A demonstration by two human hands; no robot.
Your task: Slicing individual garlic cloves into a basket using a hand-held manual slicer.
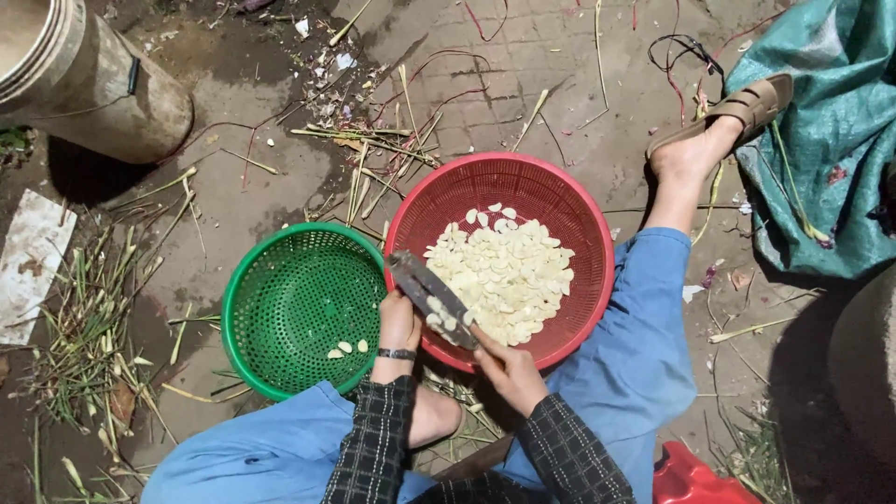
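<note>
Damp paved ground strewn with stalks: I judge the slicing is mid-stroke.
Left hand (399, 322) steadies something small, too hidden to name, against the broad knife (431, 299) clamped in my right hand (509, 369); next cut needs fingertips kept back. Red basket (560, 327) of slices lies beyond the hands, green basket (245, 308) left.

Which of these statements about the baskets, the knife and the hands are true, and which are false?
1. The red basket holds many pale peeled cloves. True.
2. The green basket is full to the rim. False: only a few pieces lie in it.
3. The knife lies over the near rim of the red basket. True.
4. The right hand rests inside the green basket. False: it is at the knife's near end, by the red basket.
5. The left hand wears a wristband. True.
</note>
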